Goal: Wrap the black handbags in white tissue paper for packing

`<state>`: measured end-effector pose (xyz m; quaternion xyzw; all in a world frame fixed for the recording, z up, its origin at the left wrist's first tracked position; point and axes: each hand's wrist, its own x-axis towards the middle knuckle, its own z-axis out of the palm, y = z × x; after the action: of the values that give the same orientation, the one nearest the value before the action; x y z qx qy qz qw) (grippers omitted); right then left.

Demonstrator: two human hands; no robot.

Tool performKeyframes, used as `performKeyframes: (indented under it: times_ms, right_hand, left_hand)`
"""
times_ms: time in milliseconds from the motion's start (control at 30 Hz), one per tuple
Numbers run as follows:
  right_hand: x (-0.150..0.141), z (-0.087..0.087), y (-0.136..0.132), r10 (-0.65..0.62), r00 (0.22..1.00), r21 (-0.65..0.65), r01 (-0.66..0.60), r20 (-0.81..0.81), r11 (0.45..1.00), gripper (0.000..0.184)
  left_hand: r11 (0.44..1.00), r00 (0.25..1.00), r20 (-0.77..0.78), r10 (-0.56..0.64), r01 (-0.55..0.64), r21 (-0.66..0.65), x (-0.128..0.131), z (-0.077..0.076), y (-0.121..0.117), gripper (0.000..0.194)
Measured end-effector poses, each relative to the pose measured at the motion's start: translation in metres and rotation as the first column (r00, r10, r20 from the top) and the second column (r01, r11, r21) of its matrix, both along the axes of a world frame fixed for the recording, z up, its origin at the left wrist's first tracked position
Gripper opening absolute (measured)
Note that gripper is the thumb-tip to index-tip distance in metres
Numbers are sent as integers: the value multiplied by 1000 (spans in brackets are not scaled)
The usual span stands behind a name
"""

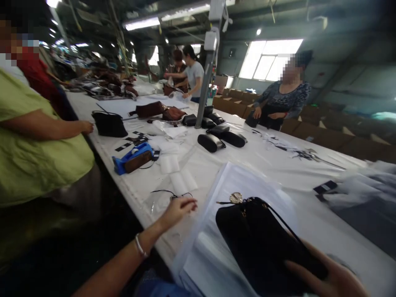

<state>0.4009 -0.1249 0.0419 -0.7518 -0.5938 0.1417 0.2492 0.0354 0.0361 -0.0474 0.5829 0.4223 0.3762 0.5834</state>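
A black bag (262, 243) with a thin strap and a round metal tag (236, 197) lies on a clear plastic sheet (235, 181) on the white table (272, 161). My right hand (328, 274) grips the bag's near end, fingers wrapped over it. My left hand (177, 210) reaches out to the left of the bag, fingers curled and pinched close to a thin black cord (170, 193) that lies on the table; whether it holds the cord I cannot make out.
A person in a green shirt (34, 144) stands close at the left by a black bag (109, 123). A blue tool (133, 158), white pads (169, 163), black cases (221, 138) and brown bags (157, 110) lie further along. Other people work at the far end and right side.
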Motion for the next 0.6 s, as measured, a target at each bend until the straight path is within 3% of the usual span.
performKeyframes:
  times_ms: [133,267,367,467,533,600]
  right_hand:
    - [0,4,10,151,985,-163,-163,-84,973,59]
    - [4,0,15,217,970,-197,-236,-110,952,59]
    - [5,-9,10,225,974,-147,-225,-15,963,59]
    - [8,-20,2,208,974,-76,-201,94,977,60]
    - [8,-27,-2,198,966,-37,-195,167,980,61]
    - [8,-31,-6,181,951,12,-190,249,982,63]
  left_hand:
    - [979,980,-36,196,-194,58,-23,-5,57,32]
    - [970,974,-68,216,-206,128,-22,-8,80,27]
    - [976,984,-86,155,-140,165,-7,-1,72,22]
    - [979,997,-79,-10,25,201,23,11,45,23]
    - [942,983,-30,-181,182,283,47,17,23,31]
    - [898,959,18,-284,260,354,69,17,5,41]
